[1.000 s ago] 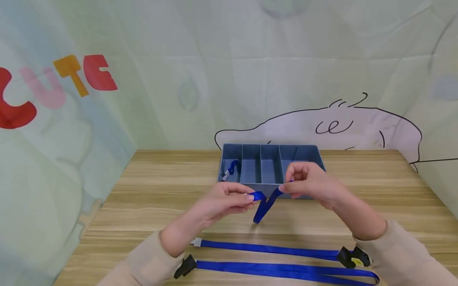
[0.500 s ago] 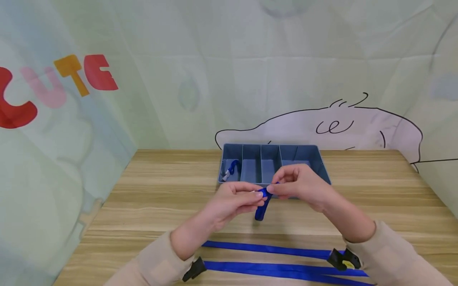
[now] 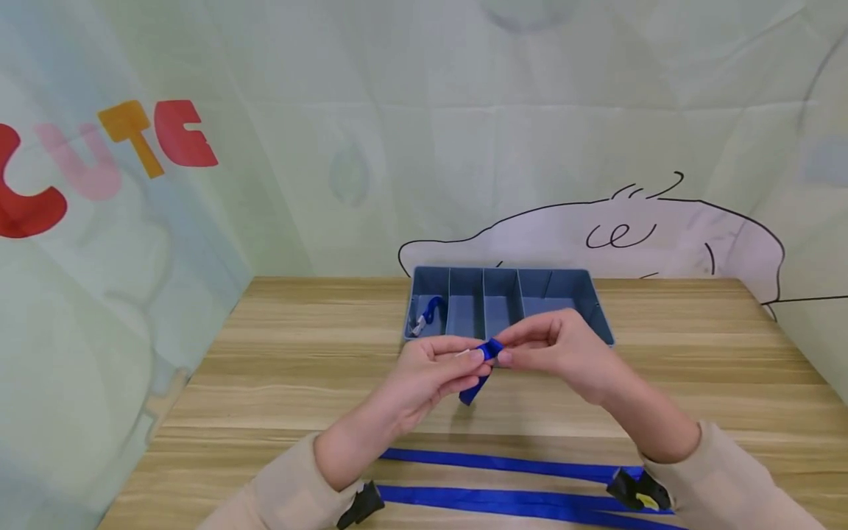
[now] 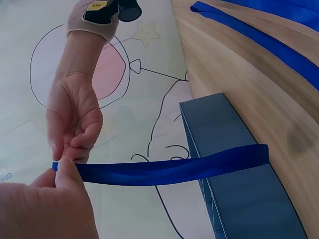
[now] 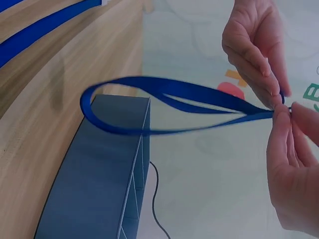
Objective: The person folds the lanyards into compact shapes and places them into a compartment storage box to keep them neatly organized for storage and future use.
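A blue lanyard [image 3: 492, 347] is bunched between both hands in front of the tray, with a folded length hanging below. My left hand [image 3: 440, 372] pinches it between thumb and fingers from the left. From the right, my right hand [image 3: 563, 350] pinches the same lanyard, its fingertips right beside the left ones. In the left wrist view the strap [image 4: 139, 173] stretches away from the fingers as a flat band. The right wrist view shows the hanging part as a long loop [image 5: 117, 130]. Fingers partly hide the bunched end.
Behind the hands stands a grey-blue divided tray [image 3: 466, 313]; a coiled blue lanyard [image 3: 432, 309] with a pale clip lies in its leftmost compartment. Two more blue straps, a far one [image 3: 510, 463] and a near one [image 3: 503, 502], lie across the wooden table [image 3: 298, 353] below the forearms.
My right hand has moved left until its fingertips meet the left hand. The lanyard span between them has closed into a small fold, and the hanging part looks slightly shorter.
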Demonstrator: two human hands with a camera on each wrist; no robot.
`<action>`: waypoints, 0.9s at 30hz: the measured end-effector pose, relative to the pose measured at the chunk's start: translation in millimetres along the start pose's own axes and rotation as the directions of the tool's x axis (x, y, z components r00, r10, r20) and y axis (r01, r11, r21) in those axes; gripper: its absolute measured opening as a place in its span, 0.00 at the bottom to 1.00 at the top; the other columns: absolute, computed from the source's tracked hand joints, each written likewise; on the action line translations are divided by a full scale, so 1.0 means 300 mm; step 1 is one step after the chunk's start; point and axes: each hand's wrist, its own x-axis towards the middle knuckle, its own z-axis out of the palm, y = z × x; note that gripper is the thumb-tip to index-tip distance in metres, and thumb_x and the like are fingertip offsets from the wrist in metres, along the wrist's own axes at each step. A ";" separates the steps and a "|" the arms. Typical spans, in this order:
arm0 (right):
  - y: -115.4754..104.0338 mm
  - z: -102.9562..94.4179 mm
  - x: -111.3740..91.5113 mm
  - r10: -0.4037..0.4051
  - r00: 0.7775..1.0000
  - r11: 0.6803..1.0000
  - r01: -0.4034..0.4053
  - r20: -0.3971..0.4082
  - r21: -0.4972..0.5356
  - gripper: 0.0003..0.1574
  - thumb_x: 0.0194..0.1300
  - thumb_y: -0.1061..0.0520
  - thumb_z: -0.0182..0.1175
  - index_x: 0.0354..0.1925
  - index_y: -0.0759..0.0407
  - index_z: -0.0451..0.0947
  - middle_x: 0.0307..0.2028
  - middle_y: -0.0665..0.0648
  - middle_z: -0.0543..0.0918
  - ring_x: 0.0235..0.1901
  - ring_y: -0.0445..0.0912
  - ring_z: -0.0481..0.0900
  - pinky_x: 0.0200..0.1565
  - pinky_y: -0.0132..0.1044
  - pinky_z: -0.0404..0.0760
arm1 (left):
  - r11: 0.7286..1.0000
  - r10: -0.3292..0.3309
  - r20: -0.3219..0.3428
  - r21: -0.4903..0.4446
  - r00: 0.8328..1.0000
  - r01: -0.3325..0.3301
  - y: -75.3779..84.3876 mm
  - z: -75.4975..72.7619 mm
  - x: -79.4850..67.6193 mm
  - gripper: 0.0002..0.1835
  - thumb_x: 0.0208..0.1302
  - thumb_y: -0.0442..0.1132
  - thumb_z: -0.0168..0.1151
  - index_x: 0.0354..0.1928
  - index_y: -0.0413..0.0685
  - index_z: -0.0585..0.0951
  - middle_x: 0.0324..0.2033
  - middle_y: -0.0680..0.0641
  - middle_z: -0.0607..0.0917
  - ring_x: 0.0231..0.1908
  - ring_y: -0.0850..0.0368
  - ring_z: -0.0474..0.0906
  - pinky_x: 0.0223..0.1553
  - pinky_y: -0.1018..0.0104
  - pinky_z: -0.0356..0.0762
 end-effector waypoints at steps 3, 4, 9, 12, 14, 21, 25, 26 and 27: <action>0.003 0.014 -0.008 -0.049 0.998 0.997 0.047 -0.045 -0.058 0.13 0.57 0.62 0.66 0.40 0.70 0.82 0.33 0.60 0.85 0.35 0.53 0.84 0.41 0.41 0.82 | 1.000 0.003 0.010 -0.024 1.000 -0.003 0.001 0.000 -0.002 0.15 0.65 0.28 0.55 0.51 0.24 0.73 0.33 0.44 0.85 0.33 0.60 0.84 0.39 0.71 0.79; 0.004 0.020 -0.010 -0.077 0.995 0.994 0.072 -0.059 -0.083 0.12 0.57 0.62 0.66 0.39 0.69 0.82 0.33 0.59 0.85 0.35 0.54 0.84 0.40 0.40 0.82 | 0.999 0.003 0.015 -0.033 1.000 -0.002 0.001 -0.001 -0.003 0.16 0.65 0.28 0.55 0.52 0.24 0.73 0.33 0.44 0.85 0.33 0.59 0.84 0.39 0.71 0.79; 0.016 0.053 -0.017 -0.303 0.948 0.923 0.266 -0.098 -0.278 0.07 0.55 0.65 0.66 0.35 0.61 0.84 0.32 0.53 0.84 0.31 0.48 0.82 0.34 0.37 0.83 | 0.998 -0.005 0.027 -0.063 1.000 0.007 0.003 0.003 -0.005 0.17 0.67 0.28 0.52 0.54 0.22 0.70 0.36 0.43 0.85 0.34 0.59 0.84 0.40 0.71 0.78; 0.024 0.067 -0.019 -0.431 0.898 0.838 0.366 -0.081 -0.405 0.08 0.53 0.67 0.67 0.34 0.59 0.85 0.31 0.49 0.82 0.30 0.42 0.79 0.30 0.33 0.81 | 0.997 -0.008 0.018 -0.073 1.000 0.010 0.002 0.007 -0.003 0.17 0.68 0.29 0.50 0.54 0.23 0.70 0.35 0.44 0.85 0.34 0.60 0.83 0.40 0.72 0.79; 0.027 0.072 -0.019 -0.489 0.870 0.786 0.413 -0.056 -0.460 0.10 0.52 0.69 0.67 0.34 0.60 0.85 0.31 0.48 0.80 0.29 0.41 0.77 0.27 0.30 0.79 | 0.997 -0.002 0.014 -0.075 1.000 0.003 -0.001 0.006 -0.001 0.16 0.68 0.30 0.51 0.52 0.24 0.72 0.35 0.44 0.85 0.34 0.60 0.83 0.39 0.72 0.79; 0.044 0.056 -0.009 -0.561 0.827 0.760 0.528 0.026 -0.379 0.10 0.53 0.70 0.66 0.35 0.61 0.84 0.32 0.51 0.79 0.30 0.42 0.74 0.27 0.31 0.74 | 0.996 0.010 -0.003 -0.088 1.000 -0.010 -0.007 0.003 0.003 0.09 0.66 0.28 0.53 0.33 0.42 0.83 0.29 0.47 0.85 0.30 0.60 0.83 0.34 0.74 0.80; 0.073 0.020 -0.004 -0.472 0.882 0.852 0.456 -0.002 -0.257 0.16 0.53 0.71 0.65 0.41 0.59 0.81 0.39 0.56 0.80 0.39 0.45 0.74 0.36 0.34 0.73 | 0.997 0.024 -0.003 -0.076 1.000 -0.024 0.005 0.006 -0.003 0.07 0.65 0.27 0.54 0.35 0.40 0.82 0.27 0.47 0.85 0.28 0.61 0.83 0.33 0.75 0.79; 0.082 0.012 -0.003 -0.441 0.897 0.869 0.427 -0.002 -0.249 0.19 0.53 0.70 0.65 0.44 0.59 0.79 0.42 0.56 0.80 0.43 0.45 0.74 0.38 0.34 0.73 | 0.997 0.025 -0.002 -0.072 1.000 -0.025 0.009 0.007 -0.004 0.07 0.65 0.27 0.54 0.37 0.38 0.82 0.27 0.47 0.85 0.28 0.61 0.83 0.33 0.74 0.79; 0.092 0.006 -0.002 -0.418 0.908 0.880 0.407 0.007 -0.247 0.21 0.53 0.70 0.65 0.47 0.60 0.77 0.44 0.56 0.79 0.46 0.45 0.73 0.42 0.36 0.74 | 0.997 0.026 0.001 -0.067 1.000 -0.026 0.013 0.007 -0.006 0.07 0.65 0.27 0.55 0.38 0.37 0.82 0.27 0.47 0.85 0.28 0.61 0.83 0.33 0.74 0.80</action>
